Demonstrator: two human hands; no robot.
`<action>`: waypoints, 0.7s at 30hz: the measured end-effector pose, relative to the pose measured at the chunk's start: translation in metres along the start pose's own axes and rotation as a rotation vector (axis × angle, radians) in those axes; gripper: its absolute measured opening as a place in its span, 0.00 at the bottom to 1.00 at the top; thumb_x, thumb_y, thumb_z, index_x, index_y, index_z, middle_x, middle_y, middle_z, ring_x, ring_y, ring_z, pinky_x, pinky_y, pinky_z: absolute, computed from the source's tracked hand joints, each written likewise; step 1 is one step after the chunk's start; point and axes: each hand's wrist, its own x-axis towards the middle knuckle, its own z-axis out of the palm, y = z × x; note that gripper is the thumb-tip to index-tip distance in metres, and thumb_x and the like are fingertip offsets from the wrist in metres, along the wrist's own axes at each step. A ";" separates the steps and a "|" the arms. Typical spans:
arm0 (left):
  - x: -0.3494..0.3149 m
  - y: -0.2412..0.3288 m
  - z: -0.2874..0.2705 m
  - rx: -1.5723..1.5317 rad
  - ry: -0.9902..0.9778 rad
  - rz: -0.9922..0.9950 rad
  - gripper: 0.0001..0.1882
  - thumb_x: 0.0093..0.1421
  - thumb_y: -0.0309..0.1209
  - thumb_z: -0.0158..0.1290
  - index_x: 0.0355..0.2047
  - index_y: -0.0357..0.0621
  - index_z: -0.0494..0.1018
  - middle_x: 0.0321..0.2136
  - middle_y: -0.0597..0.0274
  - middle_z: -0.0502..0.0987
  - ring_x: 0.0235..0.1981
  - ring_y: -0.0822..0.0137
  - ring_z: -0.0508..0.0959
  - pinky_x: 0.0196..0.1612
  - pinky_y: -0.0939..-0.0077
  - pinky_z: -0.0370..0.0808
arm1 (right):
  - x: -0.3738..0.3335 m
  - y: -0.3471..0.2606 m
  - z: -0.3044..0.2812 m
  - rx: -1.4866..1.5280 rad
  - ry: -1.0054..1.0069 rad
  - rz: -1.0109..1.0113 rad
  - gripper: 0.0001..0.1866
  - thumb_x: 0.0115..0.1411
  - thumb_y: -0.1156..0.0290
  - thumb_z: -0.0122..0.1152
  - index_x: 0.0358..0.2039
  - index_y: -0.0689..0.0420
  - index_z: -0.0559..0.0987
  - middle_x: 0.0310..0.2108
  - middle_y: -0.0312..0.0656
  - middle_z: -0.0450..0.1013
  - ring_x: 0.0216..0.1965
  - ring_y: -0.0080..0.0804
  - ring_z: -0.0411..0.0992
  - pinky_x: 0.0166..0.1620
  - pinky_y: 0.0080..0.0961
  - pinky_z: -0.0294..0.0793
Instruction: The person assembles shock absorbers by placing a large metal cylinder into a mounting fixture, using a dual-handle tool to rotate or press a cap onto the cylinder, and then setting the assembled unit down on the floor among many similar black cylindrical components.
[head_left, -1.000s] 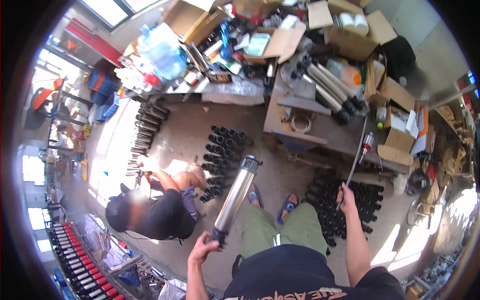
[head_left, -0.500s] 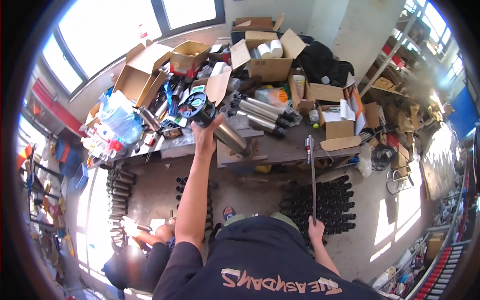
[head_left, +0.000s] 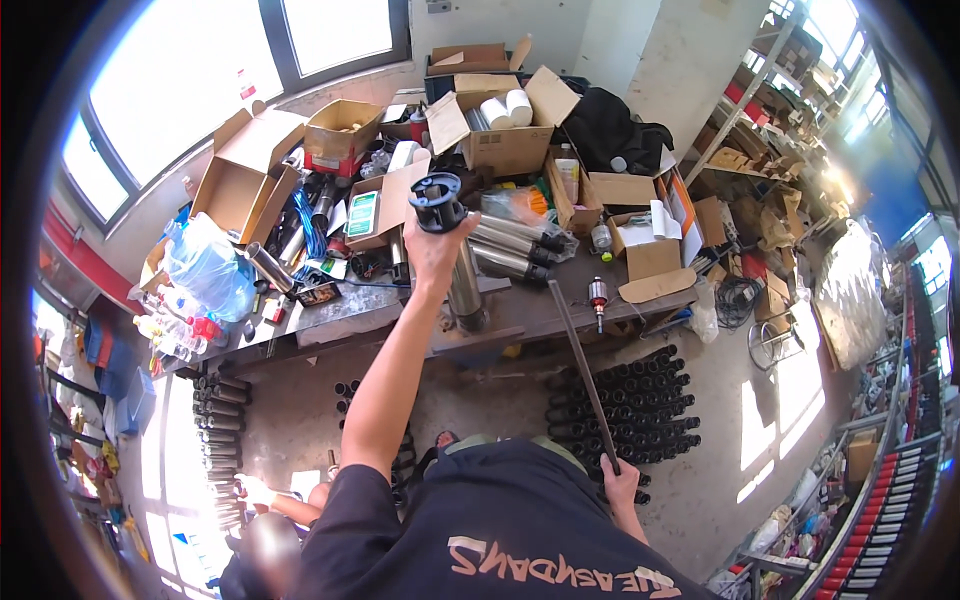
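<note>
My left hand (head_left: pixel 437 252) is wrapped round the upper end of a steel cylinder (head_left: pixel 465 295), just below its black ring-shaped cap (head_left: pixel 436 200). The cylinder's lower end is at the bench's front edge; whether it rests there I cannot tell. Low on the right, my right hand (head_left: pixel 622 482) grips one end of a long, dark metal bar (head_left: pixel 583 375). The bar slants up and left, its far tip over the bench front. A small red-and-silver part like a motor armature (head_left: pixel 598 300) lies right of that tip.
Several steel tubes with black ends (head_left: pixel 510 250) lie on the cluttered bench (head_left: pixel 350 322), before an open carton (head_left: pixel 505 145). Rows of black cylindrical parts (head_left: pixel 620 410) stand on the floor beneath. A person (head_left: pixel 262 560) is low at my left, beside stacked metal tubes (head_left: pixel 220 410).
The cylinder in my left hand has swung from a slant to nearly upright. The bar's tip has moved left, away from the red-and-silver part. My view has shifted slightly right.
</note>
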 end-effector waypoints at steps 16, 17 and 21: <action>0.017 -0.030 -0.037 -0.399 -1.045 -0.219 0.41 0.29 0.21 0.72 0.50 0.45 0.73 0.42 0.70 0.76 0.45 0.73 0.73 0.52 0.72 0.71 | 0.246 -0.127 -0.100 -0.331 -0.072 -0.590 0.18 0.54 0.58 0.70 0.19 0.59 0.78 0.14 0.48 0.69 0.16 0.40 0.67 0.23 0.35 0.65; 0.018 -0.031 -0.038 -0.365 -1.048 -0.191 0.39 0.29 0.21 0.72 0.48 0.44 0.74 0.41 0.70 0.77 0.44 0.73 0.72 0.51 0.73 0.71 | 0.287 -0.138 -0.109 -0.397 -0.088 -0.687 0.15 0.52 0.59 0.71 0.20 0.56 0.80 0.16 0.49 0.71 0.17 0.46 0.70 0.24 0.37 0.68; 0.014 -0.016 -0.034 -0.420 -1.085 -0.097 0.39 0.29 0.22 0.73 0.48 0.42 0.75 0.39 0.70 0.78 0.43 0.73 0.73 0.52 0.73 0.71 | 0.464 -0.261 -0.130 -0.538 0.107 -1.295 0.14 0.41 0.65 0.71 0.11 0.55 0.74 0.14 0.47 0.70 0.17 0.45 0.72 0.22 0.36 0.70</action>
